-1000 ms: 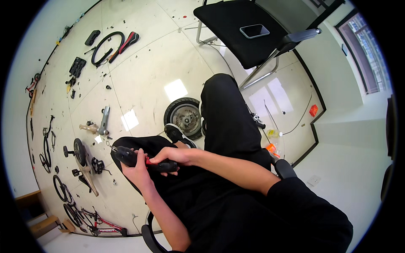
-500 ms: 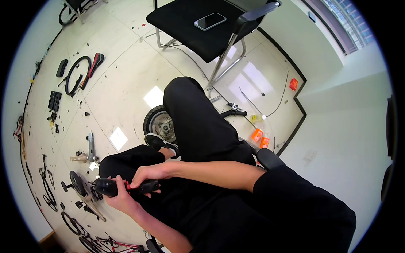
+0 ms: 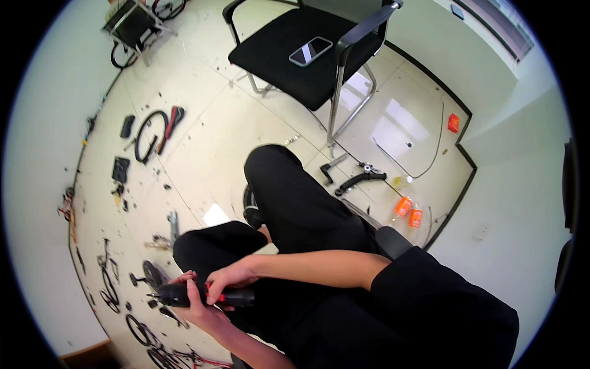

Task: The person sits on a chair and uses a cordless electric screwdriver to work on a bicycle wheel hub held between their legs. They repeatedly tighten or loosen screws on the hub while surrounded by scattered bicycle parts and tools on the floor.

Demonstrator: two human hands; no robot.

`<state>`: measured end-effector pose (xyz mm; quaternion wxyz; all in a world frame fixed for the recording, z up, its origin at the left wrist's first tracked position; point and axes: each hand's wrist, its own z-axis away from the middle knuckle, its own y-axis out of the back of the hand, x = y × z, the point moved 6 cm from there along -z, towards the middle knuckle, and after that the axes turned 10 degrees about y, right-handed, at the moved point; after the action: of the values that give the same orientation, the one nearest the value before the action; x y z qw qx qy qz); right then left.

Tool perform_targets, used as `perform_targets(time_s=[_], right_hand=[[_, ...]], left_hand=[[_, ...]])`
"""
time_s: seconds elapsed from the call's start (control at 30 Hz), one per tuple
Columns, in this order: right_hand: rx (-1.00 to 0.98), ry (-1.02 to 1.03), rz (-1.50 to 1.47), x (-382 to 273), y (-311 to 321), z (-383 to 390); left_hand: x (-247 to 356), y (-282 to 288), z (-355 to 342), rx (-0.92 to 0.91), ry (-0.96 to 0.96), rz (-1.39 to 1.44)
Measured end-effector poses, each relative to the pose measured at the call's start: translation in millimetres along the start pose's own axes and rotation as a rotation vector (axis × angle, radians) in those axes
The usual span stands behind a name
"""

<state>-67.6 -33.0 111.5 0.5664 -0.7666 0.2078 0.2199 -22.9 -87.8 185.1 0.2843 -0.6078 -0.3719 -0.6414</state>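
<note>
Head view: black cylindrical power tool with red trim [image 3: 206, 296], looks like a small electric screwdriver, held roughly level low in frame, just above the person's lap, nose pointing to their left. Right hand [image 3: 230, 284] is closed over the top of the body, fingers curled down across the red part, likely placed there to reach the switch. Left hand [image 3: 195, 309] is closed under it from below, cupping the front half; a two-hand grip like that steadies the nose, though what the tip meets is too small to tell. Person sits with black-trousered knees [image 3: 289, 197] raised, so the tool is braced close to the body. Beyond the knees: black office chair with chrome legs [image 3: 307, 49], a dark smartphone [image 3: 310, 51] lying flat on its seat, out of the work zone. Glossy cream tile floor [image 3: 209, 141] carries scattered parts, spread out flat, probably for easy picking: a black cable loop beside a red-handled tool [image 3: 157, 132] far left, a black crank-like bar [image 3: 359, 179] right of the knees, two small orange bottles [image 3: 409, 212] upright near the black skirting, an orange block [image 3: 453, 122] near the wall corner. Small bicycle-like parts [image 3: 110, 286] lie along the left edge.
</note>
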Motion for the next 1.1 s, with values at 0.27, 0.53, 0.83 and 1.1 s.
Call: perform_targets(time_s=[0.27, 0.53, 0.83, 1.1], right_hand=[[0.730, 0.467, 0.496, -105.3, 25.1, 44.9], [1.084, 0.493, 0.960, -157.5, 45.5, 95.7], [0.904, 0.271, 1.060, -142.6, 67.3, 59.7], [0.673, 0.281, 1.538, -170.6, 22.6, -9.9]], left_hand=[[21.9, -72.0, -45.6, -0.172, 0.125, 0.433], [-9.5, -169.2, -108.5, -0.639, 0.822, 0.996], [-25.1, -161.6, -131.0, -0.498, 0.800, 1.070], [29.7, -109.2, -155.2, -0.953, 0.490, 1.427]])
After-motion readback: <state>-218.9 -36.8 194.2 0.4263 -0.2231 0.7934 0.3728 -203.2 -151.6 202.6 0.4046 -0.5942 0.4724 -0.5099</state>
